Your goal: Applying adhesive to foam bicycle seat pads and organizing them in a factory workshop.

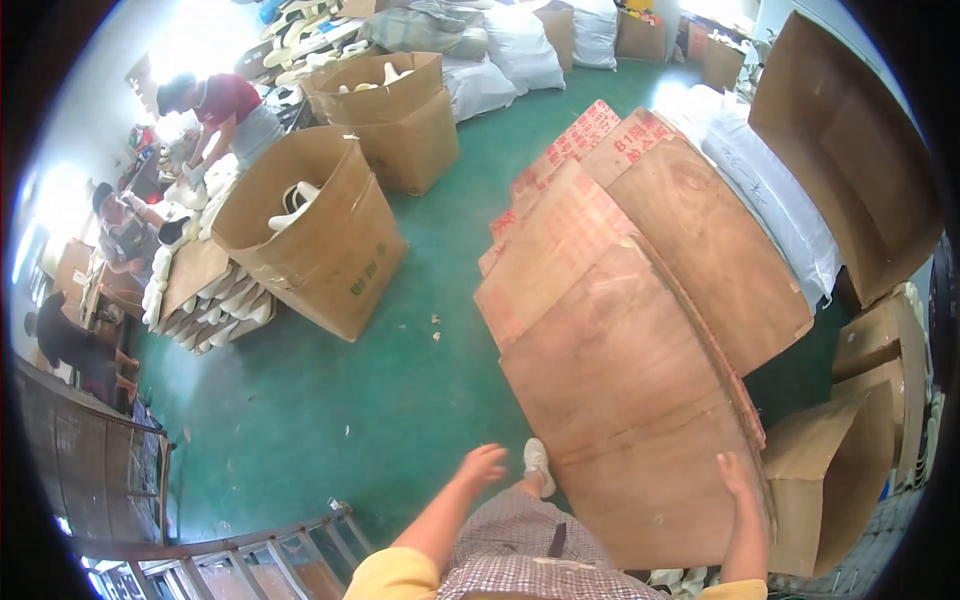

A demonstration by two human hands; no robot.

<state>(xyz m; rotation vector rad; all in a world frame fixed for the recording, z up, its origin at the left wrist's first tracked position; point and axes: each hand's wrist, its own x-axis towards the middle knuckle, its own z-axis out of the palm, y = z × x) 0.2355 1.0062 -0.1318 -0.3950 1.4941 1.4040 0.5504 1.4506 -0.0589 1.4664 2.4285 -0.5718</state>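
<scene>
My left hand (483, 467) hangs over the green floor beside my shoe (538, 462), its fingers loosely bent and apart, with nothing in them. On the other side, my right hand (738, 474) reaches over the near right part of a large brown plywood board (630, 400), fingers stretched out and empty. Whether it touches the board cannot be made out. That board tops a stack fanned away from me. Several more sheets show beyond it, among them a wood-grained board (710, 250) and red-printed ones (565, 150).
Tall cardboard boxes (320, 240) holding white pieces stand ahead left. A metal rack (250, 560) is at my near left. Open cartons (830, 470) and a white sack (770, 190) flank the boards on the right. People (225, 120) work at the far left near stacked white pieces (210, 310).
</scene>
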